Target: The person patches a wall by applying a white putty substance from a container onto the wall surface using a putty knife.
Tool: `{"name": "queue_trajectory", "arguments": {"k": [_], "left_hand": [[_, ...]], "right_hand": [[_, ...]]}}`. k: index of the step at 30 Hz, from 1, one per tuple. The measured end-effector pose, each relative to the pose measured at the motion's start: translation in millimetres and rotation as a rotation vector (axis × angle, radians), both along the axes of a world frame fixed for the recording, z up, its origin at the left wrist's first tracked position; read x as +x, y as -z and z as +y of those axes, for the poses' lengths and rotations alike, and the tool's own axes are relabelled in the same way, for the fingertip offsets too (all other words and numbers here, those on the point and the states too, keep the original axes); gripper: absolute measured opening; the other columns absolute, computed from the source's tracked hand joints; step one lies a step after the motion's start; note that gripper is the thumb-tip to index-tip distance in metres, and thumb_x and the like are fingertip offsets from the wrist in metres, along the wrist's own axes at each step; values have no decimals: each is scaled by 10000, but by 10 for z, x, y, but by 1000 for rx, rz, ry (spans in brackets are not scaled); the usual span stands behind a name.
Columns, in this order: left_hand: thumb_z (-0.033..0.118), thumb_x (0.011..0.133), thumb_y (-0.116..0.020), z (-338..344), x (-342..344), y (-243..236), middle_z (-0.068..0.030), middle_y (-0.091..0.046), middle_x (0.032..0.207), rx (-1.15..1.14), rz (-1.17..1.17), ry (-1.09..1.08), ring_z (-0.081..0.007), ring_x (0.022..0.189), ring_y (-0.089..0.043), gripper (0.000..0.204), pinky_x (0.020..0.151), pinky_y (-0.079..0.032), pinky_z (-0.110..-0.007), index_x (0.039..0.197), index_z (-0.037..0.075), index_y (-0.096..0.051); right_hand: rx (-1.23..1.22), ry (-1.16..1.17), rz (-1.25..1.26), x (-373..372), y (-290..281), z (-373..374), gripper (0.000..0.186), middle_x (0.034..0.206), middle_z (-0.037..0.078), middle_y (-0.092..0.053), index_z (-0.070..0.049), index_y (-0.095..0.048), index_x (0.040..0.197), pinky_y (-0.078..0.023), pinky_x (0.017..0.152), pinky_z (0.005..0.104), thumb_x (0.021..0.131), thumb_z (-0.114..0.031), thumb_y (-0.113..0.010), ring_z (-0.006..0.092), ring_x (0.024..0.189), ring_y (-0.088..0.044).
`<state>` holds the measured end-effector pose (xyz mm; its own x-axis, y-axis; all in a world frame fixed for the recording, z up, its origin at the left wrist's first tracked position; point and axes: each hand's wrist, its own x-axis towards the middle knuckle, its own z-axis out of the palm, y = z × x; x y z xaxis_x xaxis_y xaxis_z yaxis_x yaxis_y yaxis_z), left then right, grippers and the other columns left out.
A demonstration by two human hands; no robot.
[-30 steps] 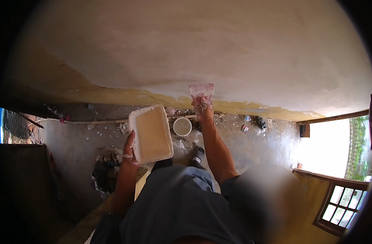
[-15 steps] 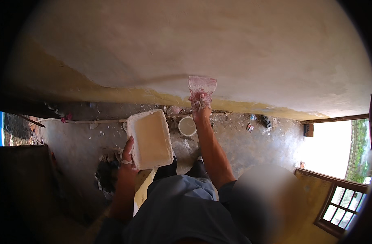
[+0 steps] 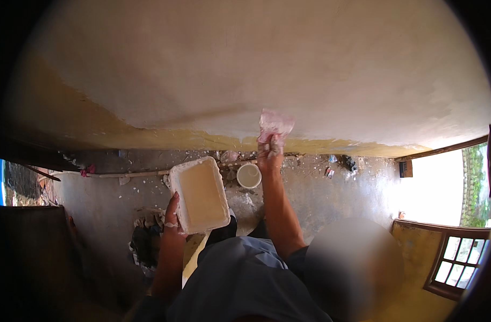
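Note:
My right hand [image 3: 270,152] is closed on the lower part of a pinkish putty scraper [image 3: 275,124], whose wide end points up at the wall. The scraper is smeared white, and so are my fingers. Whether its edge touches the wall [image 3: 310,70] I cannot tell. My left hand [image 3: 172,216] grips the left side of a rectangular tray [image 3: 202,194] of cream-coloured putty, with its thumb along the rim. White crust coats the tray's edges. The wall bears a pale coat above a bare yellow strip [image 3: 170,140] along its lower part.
A round white bucket [image 3: 248,176] stands on the floor near the wall, ahead of my feet. A long pole [image 3: 122,175] lies along the wall's foot among pale splatters and scraps. Dark crumpled material [image 3: 143,241] lies at left; a barred window [image 3: 460,260] is at right.
The scraper has moved slightly right and down in view, and is tilted more. My left hand keeps hold of the tray. The whole view has shifted a little.

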<state>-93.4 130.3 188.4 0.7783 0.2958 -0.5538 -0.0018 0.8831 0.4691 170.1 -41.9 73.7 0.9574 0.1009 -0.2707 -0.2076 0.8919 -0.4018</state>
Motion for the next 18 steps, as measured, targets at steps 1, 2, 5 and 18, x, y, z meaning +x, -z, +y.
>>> {"name": "queue_trajectory", "arguments": {"k": [1, 2, 5, 18], "left_hand": [[380, 934, -589, -16, 56, -35, -139, -554, 1330, 17, -18, 18, -315, 1212, -547, 597, 1014, -453, -476, 1415, 67, -422], [381, 932, -591, -66, -23, -30, -139, -555, 1328, 21, -3, 28, -315, 1212, -547, 600, 1013, -454, -475, 1415, 67, -422], [379, 924, -605, -38, -7, -32, -141, -559, 1321, -16, 1, 79, -310, 1201, -555, 605, 1004, -462, -473, 1409, 65, -426], [384, 902, -640, -10, 41, -139, -135, -576, 1301, -5, 68, 145, -291, 1182, -569, 630, 1000, -465, -447, 1390, 34, -450]], "right_hand": [[95, -98, -444, 405, -295, -176, 306, 1102, 83, -626, -106, -525, 1237, -550, 822, 396, 952, -178, -613, 236, 963, -644], [50, -88, -539, 545, -720, -242, 282, 1051, 83, -633, -95, -537, 1206, -548, 816, 396, 951, -183, -616, 235, 944, -647], [-151, 71, -441, 795, -1820, -285, 192, 892, 65, -644, -87, -583, 1088, -543, 800, 405, 937, -192, -637, 233, 861, -654], [-121, 68, -436, 582, -1827, -431, 208, 937, 56, -635, -58, -565, 1122, -522, 844, 419, 971, -197, -601, 240, 898, -637]]}}
